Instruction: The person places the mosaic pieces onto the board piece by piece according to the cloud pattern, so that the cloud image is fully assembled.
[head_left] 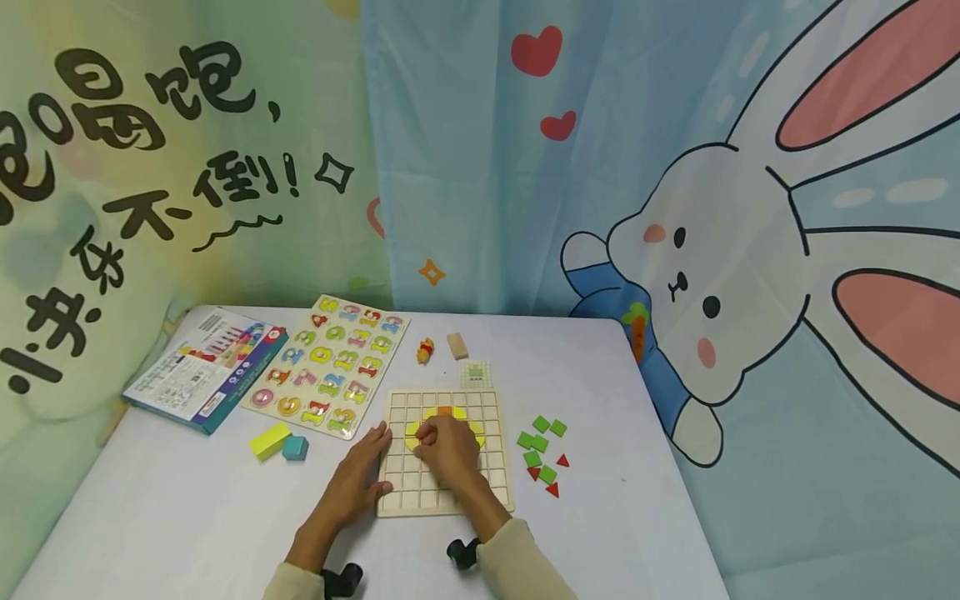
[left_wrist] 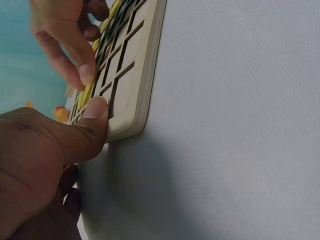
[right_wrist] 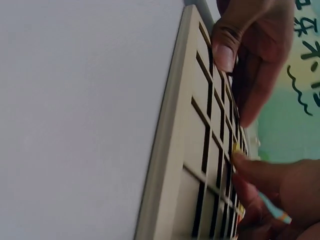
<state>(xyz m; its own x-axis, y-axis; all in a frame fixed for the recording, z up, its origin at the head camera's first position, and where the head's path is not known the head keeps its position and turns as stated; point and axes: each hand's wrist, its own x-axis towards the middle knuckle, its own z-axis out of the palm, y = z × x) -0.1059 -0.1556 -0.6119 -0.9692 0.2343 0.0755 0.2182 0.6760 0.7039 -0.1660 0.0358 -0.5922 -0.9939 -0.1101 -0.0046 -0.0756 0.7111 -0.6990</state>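
Observation:
A square wooden board (head_left: pixel 405 500) with a raised grid lies on the white table, with several yellow pieces (head_left: pixel 478 427) and an orange piece (head_left: pixel 445 411) in its cells. My left hand (head_left: pixel 352 479) rests along the board's left edge, fingers extended, thumb (left_wrist: pixel 95 111) pressing on the grid near the corner. Over the board's middle, my right hand (head_left: pixel 453 454) pinches a small yellow piece (right_wrist: pixel 235 147) between thumb and fingertip, low at the grid. The hand hides part of the yellow arrangement.
Loose green squares (head_left: pixel 547 475) and red triangles (head_left: pixel 553 490) lie right of the board. Behind it are a small pattern card (head_left: pixel 476 374), a wooden block (head_left: pixel 457 346) and a small figure (head_left: pixel 425 351). Leftward lie yellow (head_left: pixel 270 442) and blue blocks (head_left: pixel 296 448), a number board (head_left: pixel 330 358) and a box (head_left: pixel 202 367).

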